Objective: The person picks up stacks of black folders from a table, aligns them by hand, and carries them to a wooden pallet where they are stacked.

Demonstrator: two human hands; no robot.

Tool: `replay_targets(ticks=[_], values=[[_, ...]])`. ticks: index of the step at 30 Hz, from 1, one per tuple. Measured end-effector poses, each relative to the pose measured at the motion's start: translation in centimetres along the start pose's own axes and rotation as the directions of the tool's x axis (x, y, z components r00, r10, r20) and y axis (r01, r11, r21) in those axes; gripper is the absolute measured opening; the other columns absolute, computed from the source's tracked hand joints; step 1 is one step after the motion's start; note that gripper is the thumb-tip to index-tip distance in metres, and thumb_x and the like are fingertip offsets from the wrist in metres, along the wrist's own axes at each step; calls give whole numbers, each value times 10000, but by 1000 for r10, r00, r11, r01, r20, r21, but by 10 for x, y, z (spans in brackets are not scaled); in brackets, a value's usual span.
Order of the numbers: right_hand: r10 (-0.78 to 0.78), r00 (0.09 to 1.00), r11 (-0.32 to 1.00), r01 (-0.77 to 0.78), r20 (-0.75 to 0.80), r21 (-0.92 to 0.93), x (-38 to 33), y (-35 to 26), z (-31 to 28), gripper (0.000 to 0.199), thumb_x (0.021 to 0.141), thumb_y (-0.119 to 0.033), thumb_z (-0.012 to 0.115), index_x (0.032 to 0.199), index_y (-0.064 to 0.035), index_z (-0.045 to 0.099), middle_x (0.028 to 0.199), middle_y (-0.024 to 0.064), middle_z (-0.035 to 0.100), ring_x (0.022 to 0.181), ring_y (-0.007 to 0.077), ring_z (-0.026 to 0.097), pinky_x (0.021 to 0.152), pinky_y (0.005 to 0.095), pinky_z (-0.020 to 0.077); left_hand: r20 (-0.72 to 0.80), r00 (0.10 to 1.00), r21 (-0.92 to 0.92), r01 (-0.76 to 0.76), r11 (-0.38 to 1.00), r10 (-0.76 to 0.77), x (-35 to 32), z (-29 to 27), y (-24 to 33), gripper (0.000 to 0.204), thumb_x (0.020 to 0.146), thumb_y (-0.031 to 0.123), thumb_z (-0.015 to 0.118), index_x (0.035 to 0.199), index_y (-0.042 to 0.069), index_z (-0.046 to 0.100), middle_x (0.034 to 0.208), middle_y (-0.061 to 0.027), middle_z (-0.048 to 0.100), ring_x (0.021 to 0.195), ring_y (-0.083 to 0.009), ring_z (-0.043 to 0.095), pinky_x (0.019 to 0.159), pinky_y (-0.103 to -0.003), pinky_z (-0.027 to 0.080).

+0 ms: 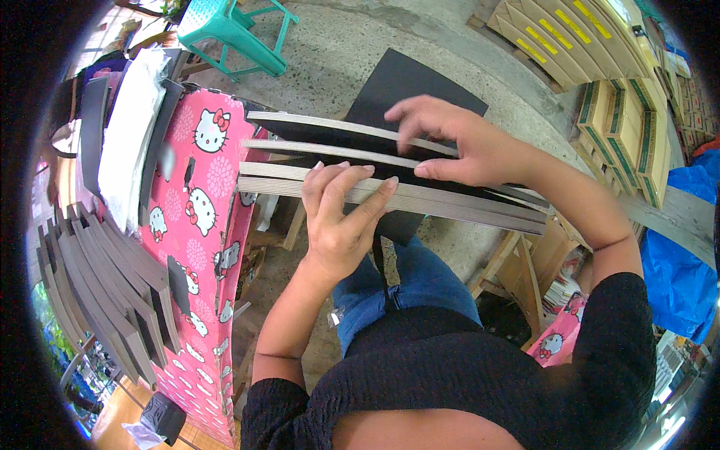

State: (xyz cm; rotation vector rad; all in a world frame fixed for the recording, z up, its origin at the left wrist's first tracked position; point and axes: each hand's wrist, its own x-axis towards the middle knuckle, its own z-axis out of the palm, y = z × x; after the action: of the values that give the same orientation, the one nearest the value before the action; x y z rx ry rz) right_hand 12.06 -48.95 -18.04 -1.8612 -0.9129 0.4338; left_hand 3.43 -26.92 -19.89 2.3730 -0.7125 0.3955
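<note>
Several flat black boards with pale grey layered edges (390,189) stand on edge in front of me, their left ends by a pink-covered table. Over the near bundle's top edges lies my left hand (334,217), its fingers and thumb pressed against it. Farther off, a separate black board group with a pale edge (322,153) leans away from the bundle, with another group (300,123) behind it. My right hand (465,146), slightly blurred, hovers at these far groups with fingers curved and apart. Its thumb is near the middle edge.
The pink table (202,255) at left bears stacked dark boards (112,292) and a white plastic-wrapped bundle (131,135). A black sheet (416,86) is beyond the boards. A green stool (240,37) stands at the back. Cartons (562,37), wooden frames (622,135) and a blue tarp (675,285) are at right.
</note>
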Motion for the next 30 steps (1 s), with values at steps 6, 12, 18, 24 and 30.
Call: replay_targets(ticks=[6,12,18,24,30], values=[[-24,998,999,25,61,-24,-4,-3,2,111,684,-122,715,764,-78,652,1351,165,344,1156,312,446,927,411,390,16,1000,2,-18,1000,18,0,0,-2,376,583,107,716,956,145,691,1006,-49,611,1000,-259,542,955,-441,315],[26,996,999,-28,82,23,-3,6,4,142,675,-187,729,715,-69,661,1312,186,393,1091,344,491,910,424,404,-5,1000,-7,-28,1000,28,0,1,-2,362,580,106,724,939,146,692,1013,-49,619,997,-258,552,960,-445,314],[31,997,999,-34,71,37,-2,5,4,147,689,-191,723,712,-63,656,1283,205,420,1058,342,516,891,415,420,-2,1000,-15,-19,1000,19,1,1,-1,356,576,99,728,927,150,695,1029,-54,618,1002,-260,553,963,-448,311],[136,991,963,-131,-3,236,0,-9,5,107,699,-119,704,778,-74,649,1364,166,337,1190,327,424,954,422,373,-103,995,24,7,1000,-4,4,1,5,293,631,92,699,920,141,695,971,-40,611,955,-234,556,948,-430,308],[-49,993,998,52,109,-20,-4,0,5,187,680,-210,734,786,-84,646,1401,202,269,1229,366,373,992,437,327,-75,997,-40,-7,999,4,-7,7,0,326,585,73,732,906,124,704,949,-56,622,955,-255,571,963,-452,320]])
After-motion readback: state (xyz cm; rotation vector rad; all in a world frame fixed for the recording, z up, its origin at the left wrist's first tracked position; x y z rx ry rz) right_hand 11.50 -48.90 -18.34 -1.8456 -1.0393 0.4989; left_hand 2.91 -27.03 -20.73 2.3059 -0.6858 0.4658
